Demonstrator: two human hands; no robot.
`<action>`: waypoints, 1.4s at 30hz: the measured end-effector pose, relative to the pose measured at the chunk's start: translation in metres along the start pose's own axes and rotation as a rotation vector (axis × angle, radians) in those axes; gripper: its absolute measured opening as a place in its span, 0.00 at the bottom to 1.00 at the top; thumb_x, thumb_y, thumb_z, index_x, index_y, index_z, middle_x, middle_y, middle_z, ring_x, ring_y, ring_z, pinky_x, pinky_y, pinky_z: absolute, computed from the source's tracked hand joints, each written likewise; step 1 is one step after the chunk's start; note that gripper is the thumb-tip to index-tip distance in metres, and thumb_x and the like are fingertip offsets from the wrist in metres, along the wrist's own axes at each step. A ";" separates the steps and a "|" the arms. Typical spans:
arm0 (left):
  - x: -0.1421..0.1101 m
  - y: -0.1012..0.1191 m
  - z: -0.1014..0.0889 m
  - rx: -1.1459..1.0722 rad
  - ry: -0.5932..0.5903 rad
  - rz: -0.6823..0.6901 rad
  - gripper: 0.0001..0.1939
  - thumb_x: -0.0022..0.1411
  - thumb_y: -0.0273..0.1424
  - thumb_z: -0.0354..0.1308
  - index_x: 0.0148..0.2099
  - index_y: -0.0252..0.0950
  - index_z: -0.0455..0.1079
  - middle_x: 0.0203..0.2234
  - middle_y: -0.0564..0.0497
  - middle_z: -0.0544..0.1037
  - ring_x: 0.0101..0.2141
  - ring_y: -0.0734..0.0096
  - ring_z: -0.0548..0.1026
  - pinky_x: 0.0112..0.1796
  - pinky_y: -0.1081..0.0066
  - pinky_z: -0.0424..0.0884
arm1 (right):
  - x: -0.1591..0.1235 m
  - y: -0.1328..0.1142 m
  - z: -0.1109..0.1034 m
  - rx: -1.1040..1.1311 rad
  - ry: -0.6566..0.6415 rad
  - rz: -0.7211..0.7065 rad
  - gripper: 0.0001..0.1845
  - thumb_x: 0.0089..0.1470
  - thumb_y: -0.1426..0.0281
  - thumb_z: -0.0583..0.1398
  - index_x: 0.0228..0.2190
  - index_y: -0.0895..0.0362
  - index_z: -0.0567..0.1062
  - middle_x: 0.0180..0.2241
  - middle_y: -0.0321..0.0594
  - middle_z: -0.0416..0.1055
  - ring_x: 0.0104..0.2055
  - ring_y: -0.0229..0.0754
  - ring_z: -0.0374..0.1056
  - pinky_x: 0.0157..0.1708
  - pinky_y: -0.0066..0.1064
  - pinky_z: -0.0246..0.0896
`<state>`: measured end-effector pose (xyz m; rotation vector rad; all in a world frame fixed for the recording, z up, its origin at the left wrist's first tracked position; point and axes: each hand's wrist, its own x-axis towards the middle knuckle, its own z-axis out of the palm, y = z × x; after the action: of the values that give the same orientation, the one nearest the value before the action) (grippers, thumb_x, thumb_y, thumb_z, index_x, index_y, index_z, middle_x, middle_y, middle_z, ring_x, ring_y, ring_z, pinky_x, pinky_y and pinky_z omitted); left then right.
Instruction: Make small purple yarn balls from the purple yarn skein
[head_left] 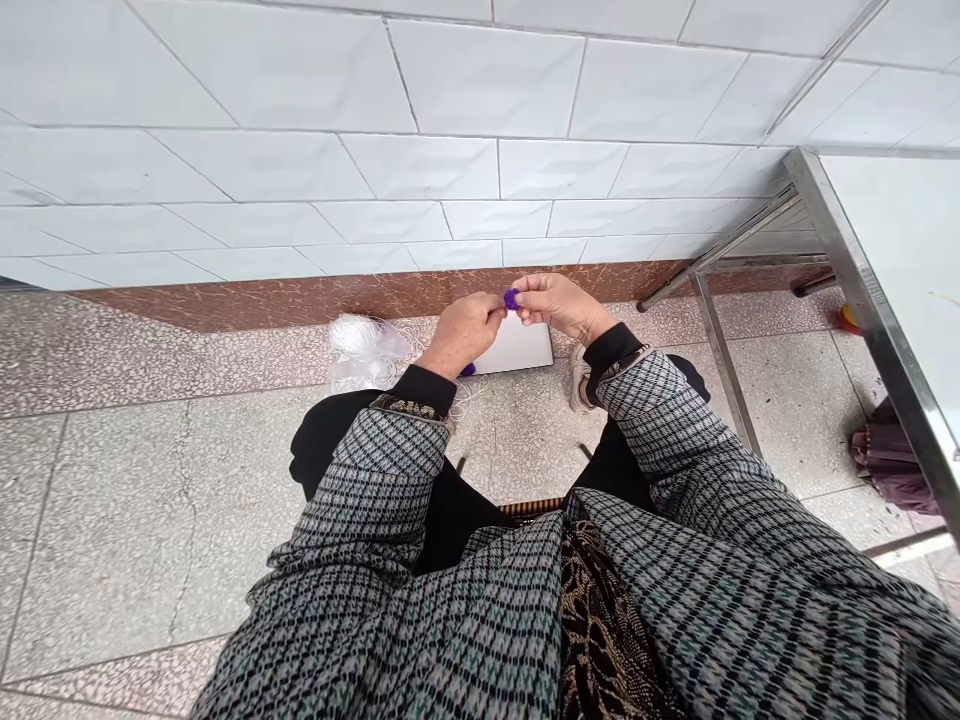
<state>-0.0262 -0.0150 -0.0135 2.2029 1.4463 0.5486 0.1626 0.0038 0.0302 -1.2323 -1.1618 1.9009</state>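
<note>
A small purple piece, perhaps knitted or crocheted yarn [511, 299], is pinched between the fingertips of my two hands. My left hand [466, 332] is closed, thumb and forefinger meeting at the piece's left edge. On the other side my right hand [561, 304] grips it with thumb and forefinger, the other fingers curled. Below them lies a flat white board or box lid with a dark edge [521, 346]. A second purple bit [468, 370] shows at its left end, partly hidden by my left wrist. Whether a hook or needle is held is too small to tell.
White yarn in a clear plastic bag [364, 345] sits on the floor to the left, loose strands trailing right. A metal-framed table [877, 290] stands at the right. Ahead is a white tiled wall [420, 165]. Dark purple cloth [896, 460] hangs or lies under the table.
</note>
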 end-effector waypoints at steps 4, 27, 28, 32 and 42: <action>-0.004 0.008 0.007 -0.017 -0.141 0.175 0.13 0.72 0.29 0.52 0.41 0.37 0.79 0.39 0.44 0.82 0.41 0.59 0.79 0.45 0.63 0.73 | 0.010 0.006 0.000 -0.061 0.178 -0.075 0.16 0.62 0.85 0.63 0.26 0.59 0.71 0.18 0.28 0.68 0.20 0.29 0.62 0.25 0.19 0.63; -0.004 0.008 -0.001 -0.118 -0.147 0.201 0.11 0.70 0.29 0.52 0.39 0.38 0.77 0.38 0.45 0.82 0.40 0.60 0.79 0.44 0.63 0.73 | 0.015 0.013 -0.007 -0.579 0.154 -0.124 0.14 0.52 0.89 0.64 0.25 0.59 0.74 0.19 0.28 0.68 0.20 0.30 0.61 0.22 0.24 0.56; -0.004 0.006 -0.004 -0.102 -0.102 0.181 0.11 0.70 0.29 0.52 0.39 0.38 0.76 0.38 0.45 0.82 0.40 0.60 0.79 0.44 0.63 0.73 | 0.013 0.013 -0.007 -0.624 0.089 -0.095 0.14 0.51 0.89 0.64 0.25 0.59 0.75 0.19 0.29 0.69 0.20 0.30 0.62 0.22 0.24 0.56; -0.001 -0.002 -0.011 -0.036 0.040 0.063 0.12 0.71 0.29 0.50 0.37 0.38 0.75 0.39 0.43 0.81 0.41 0.57 0.78 0.44 0.62 0.73 | 0.002 0.006 -0.006 -0.460 -0.166 -0.018 0.13 0.53 0.88 0.64 0.27 0.60 0.79 0.22 0.31 0.71 0.23 0.31 0.64 0.26 0.24 0.64; -0.003 0.011 0.003 -0.076 -0.223 0.221 0.12 0.70 0.30 0.51 0.36 0.38 0.74 0.35 0.45 0.81 0.38 0.60 0.78 0.42 0.63 0.72 | 0.011 0.005 -0.006 -0.163 0.232 -0.142 0.18 0.62 0.86 0.62 0.24 0.58 0.71 0.17 0.29 0.66 0.20 0.30 0.60 0.24 0.20 0.58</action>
<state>-0.0171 -0.0225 -0.0101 2.2943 1.0604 0.4062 0.1636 0.0131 0.0195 -1.3768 -1.2614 1.5391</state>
